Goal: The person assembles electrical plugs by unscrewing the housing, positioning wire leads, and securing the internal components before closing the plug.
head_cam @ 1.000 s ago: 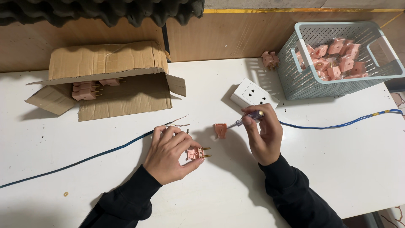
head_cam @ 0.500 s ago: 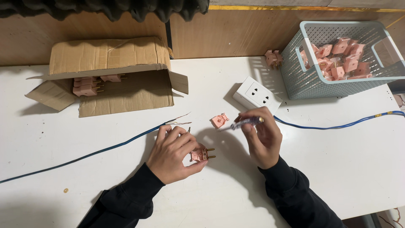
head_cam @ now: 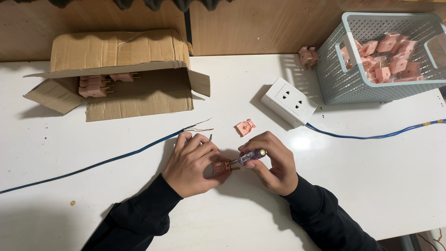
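The scene is seen from one head-worn camera, aimed steeply down and forward at a white table (head_cam: 93, 186), close above, with a wooden wall (head_cam: 260, 28) at the far edge

You are at a small assembly workstation, hand-work type. Evidence: a white tabletop (head_cam: 381, 186) backed by a plain wooden panel (head_cam: 260, 28); an open cardboard box (head_cam: 116, 74) of pink plug parts at the far left edge; a pale mesh basket (head_cam: 353, 83) filled with the same pink parts at the far right corner; a white test socket (head_cam: 289, 101) on a blue cable (head_cam: 371, 136) between them.
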